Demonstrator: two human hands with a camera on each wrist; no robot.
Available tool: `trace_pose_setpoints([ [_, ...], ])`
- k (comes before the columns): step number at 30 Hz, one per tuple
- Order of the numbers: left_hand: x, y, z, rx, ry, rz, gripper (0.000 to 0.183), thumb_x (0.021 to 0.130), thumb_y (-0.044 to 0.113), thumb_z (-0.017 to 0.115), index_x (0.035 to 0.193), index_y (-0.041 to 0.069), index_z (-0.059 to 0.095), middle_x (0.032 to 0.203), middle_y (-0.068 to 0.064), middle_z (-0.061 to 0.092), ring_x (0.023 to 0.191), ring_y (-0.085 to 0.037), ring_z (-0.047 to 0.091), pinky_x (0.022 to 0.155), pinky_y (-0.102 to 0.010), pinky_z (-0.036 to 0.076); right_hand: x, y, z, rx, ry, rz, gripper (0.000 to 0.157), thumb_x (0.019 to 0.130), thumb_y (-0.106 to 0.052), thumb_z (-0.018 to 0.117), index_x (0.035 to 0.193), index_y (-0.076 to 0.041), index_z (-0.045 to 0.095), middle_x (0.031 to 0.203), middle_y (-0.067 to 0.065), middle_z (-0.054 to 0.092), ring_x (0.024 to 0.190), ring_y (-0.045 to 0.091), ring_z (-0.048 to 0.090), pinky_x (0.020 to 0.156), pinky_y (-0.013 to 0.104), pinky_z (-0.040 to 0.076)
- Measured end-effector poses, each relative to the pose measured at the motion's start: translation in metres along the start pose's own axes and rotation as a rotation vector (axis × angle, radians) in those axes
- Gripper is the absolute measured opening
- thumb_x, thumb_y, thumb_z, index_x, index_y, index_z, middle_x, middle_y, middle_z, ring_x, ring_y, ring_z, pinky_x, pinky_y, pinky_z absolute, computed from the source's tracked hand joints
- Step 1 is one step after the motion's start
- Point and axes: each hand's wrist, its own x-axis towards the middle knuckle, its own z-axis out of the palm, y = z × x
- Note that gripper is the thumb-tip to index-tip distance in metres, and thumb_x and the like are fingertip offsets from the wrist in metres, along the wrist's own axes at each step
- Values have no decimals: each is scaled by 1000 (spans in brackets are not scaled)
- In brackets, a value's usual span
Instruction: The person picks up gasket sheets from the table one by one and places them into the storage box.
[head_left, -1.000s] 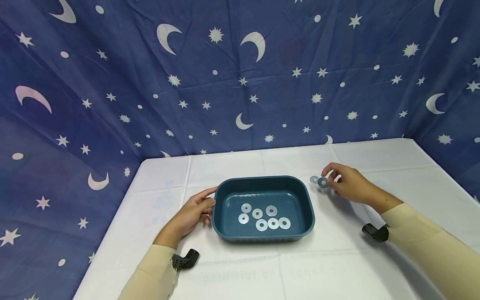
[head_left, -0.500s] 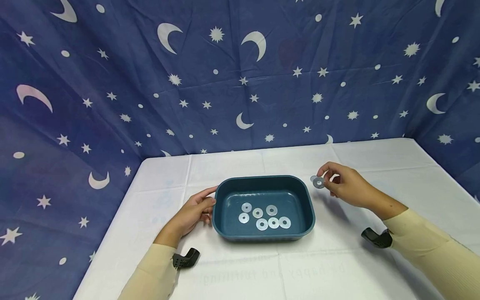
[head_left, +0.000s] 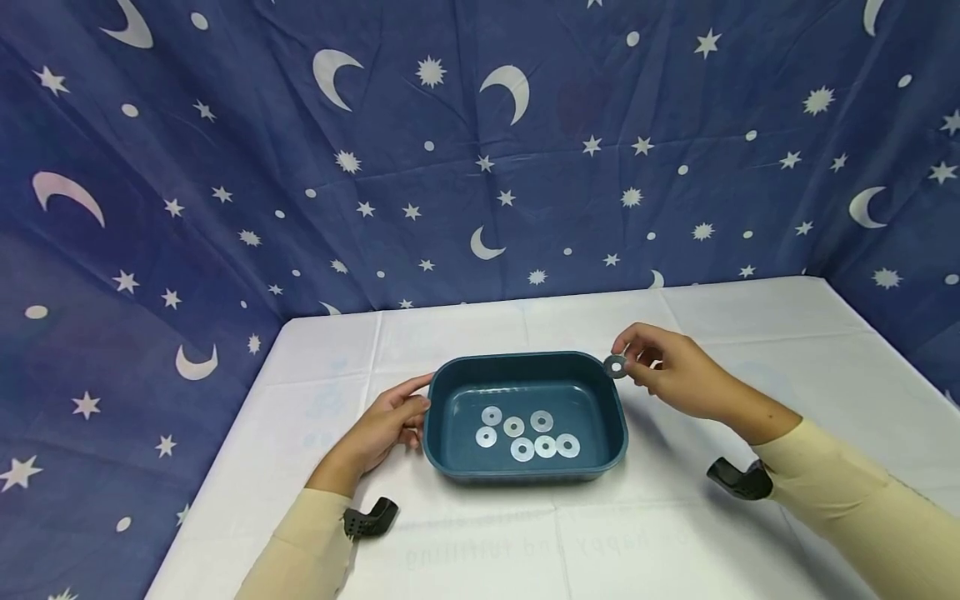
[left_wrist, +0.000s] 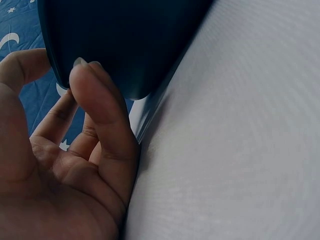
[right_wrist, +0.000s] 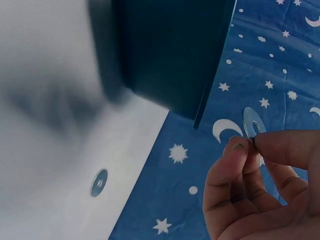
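Observation:
A dark teal rectangular tray (head_left: pixel 525 477) sits on the white-covered table, with several flat metal washers (head_left: pixel 542 421) lying on its floor. My left hand (head_left: pixel 384 427) grips its left end, thumb and fingertips at the rim and outer wall, as the left wrist view shows too. My right hand (head_left: pixel 671 371) pinches a washer (right_wrist: pixel 254 120) between thumb and fingers. In the head view, this washer overlaps the tray's far right corner. Another washer (right_wrist: pixel 99 183) lies flat on the table in the right wrist view; in the head view it is hidden by my right hand.
White cloth (head_left: pixel 480 542) covers the table. A dark blue curtain (head_left: pixel 450 192) with moons and stars hangs along its back and sides. Black wrist-worn devices (head_left: pixel 371 518) sit at both cuffs.
My right hand has carried the pinched washer leftward, from near the loose washer on the table to the tray's right rim. The left hand and tray stay put.

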Motion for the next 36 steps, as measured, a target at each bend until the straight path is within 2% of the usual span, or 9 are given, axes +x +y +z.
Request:
trace_pose_setpoints([
  [13,0,-1,0,0,-5,1,58,101,18,53,156,12,34,77,4,58,57,-9,57,52,-19,50,9,-11,19,-56,-13,-154,18,95,1,61,104,-15,64,85,2,63,76,12,56,65,26,50],
  [21,1,0,0,-7,-4,-5,58,101,18,53,156,12,34,78,4,59,56,-8,57,51,-19,50,19,-15,34,-43,-98,-162,18,96,-1,61,104,-16,63,84,-2,59,74,15,55,64,25,49],
  [29,0,1,0,-8,-5,-4,58,100,18,53,155,11,35,78,4,59,57,-9,57,51,-19,50,27,-14,44,-54,-195,-170,17,95,1,60,104,-13,63,85,6,62,70,14,53,61,24,48],
  [36,0,0,-1,-4,-5,-3,58,101,19,54,155,11,35,77,4,59,58,-8,57,52,-18,50,30,-15,50,-91,-243,-177,17,94,3,61,103,-11,64,84,5,63,70,13,53,62,23,49],
])
